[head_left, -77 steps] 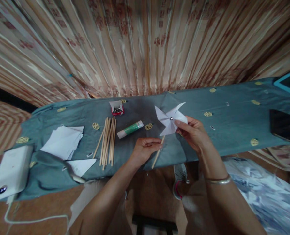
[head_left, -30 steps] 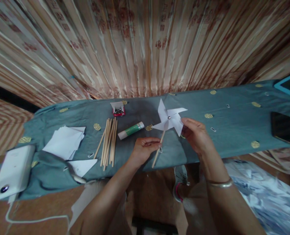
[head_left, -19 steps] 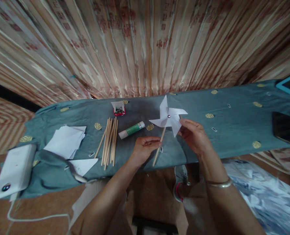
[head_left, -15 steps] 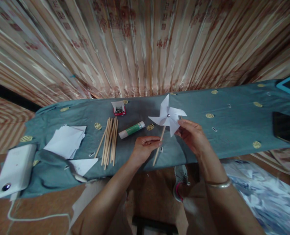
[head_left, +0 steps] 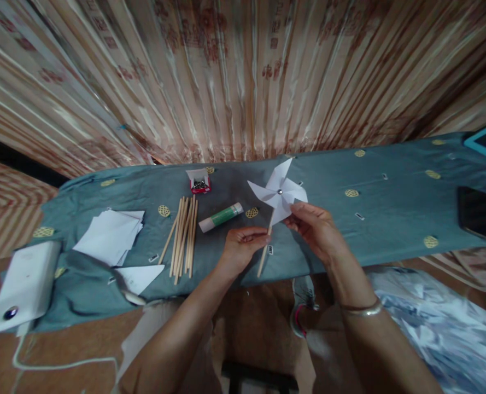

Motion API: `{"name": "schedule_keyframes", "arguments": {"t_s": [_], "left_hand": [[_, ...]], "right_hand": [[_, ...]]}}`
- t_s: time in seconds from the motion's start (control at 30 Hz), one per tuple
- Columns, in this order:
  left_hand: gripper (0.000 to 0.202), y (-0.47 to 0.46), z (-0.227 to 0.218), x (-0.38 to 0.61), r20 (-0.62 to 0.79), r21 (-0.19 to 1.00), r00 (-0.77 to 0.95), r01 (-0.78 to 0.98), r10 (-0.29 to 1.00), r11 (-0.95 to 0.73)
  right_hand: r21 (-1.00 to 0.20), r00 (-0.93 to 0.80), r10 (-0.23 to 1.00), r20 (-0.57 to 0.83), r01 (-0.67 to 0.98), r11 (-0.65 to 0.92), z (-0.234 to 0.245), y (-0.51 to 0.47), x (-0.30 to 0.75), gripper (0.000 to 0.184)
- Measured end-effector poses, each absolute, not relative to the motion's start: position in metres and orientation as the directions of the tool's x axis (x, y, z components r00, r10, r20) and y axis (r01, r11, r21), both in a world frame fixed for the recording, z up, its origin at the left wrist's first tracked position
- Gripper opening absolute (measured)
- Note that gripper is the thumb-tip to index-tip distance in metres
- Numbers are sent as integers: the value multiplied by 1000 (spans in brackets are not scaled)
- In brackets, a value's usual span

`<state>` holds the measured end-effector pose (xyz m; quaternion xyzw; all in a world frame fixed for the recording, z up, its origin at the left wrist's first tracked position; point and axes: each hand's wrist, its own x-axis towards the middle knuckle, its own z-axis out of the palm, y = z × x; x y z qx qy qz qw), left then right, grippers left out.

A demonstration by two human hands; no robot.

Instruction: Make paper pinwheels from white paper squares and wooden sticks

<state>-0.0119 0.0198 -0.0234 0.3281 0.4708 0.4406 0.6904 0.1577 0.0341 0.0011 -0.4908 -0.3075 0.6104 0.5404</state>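
Note:
A white paper pinwheel (head_left: 281,184) with a silver pin at its centre is held up above the table, on a thin wooden stick (head_left: 262,261). My left hand (head_left: 243,247) pinches that stick below the blades, with the stick leaning slightly. At the lower right blade, the thumb and fingers of my right hand (head_left: 313,229) are closed on the paper edge; some of its fingertips are hidden behind the blade. Left of my hands lies a glue stick (head_left: 221,217) with a green label. Farther left is a bundle of wooden sticks (head_left: 183,238).
An opened red box (head_left: 200,186) of metal pins stands near the back. White paper sheets (head_left: 107,235) and a white power bank (head_left: 25,284) with a cable lie at left. A dark phone (head_left: 479,213) is at right. A plastic bag (head_left: 443,323) sits below the table's front edge.
The pinwheel's blades have turned a little on the pin. My right hand has moved slightly left and down with the blade; my left hand has stayed on the stick.

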Motion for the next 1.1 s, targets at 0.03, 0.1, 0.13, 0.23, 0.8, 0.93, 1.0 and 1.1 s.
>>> {"name": "schedule_keyframes", "arguments": {"t_s": [0.03,0.1,0.13,0.23,0.8,0.93,1.0,1.1], "left_hand": [[29,20,-23,-12,-358,868,171,-301,918,394],[29,20,-23,-11,-353,868,170,-307,920,390],[29,20,-23,-11,-351,869,171,-307,921,388],[28,21,-25,-12,-336,883,164,-289,928,370],[26,18,-25,-13,-397,867,272,-202,877,455],[23,15,-27,-11,-388,877,314,-163,867,452],[22,15,-27,-10,-381,883,329,-147,864,445],[22,15,-26,-10,-379,887,334,-135,863,442]], "right_hand": [[-907,64,962,-266,-355,-227,1,34,157,26],[-909,59,963,-264,-348,-228,0,34,156,27],[-911,56,964,-261,-343,-227,-1,33,155,27],[-921,43,968,-247,-321,-221,-2,32,153,28],[-978,395,917,-59,-207,26,9,41,197,29],[-969,253,961,-109,-244,-46,7,38,188,28],[-961,226,966,-124,-269,-61,7,37,185,27],[-951,221,965,-144,-301,-73,6,37,184,27]]}}
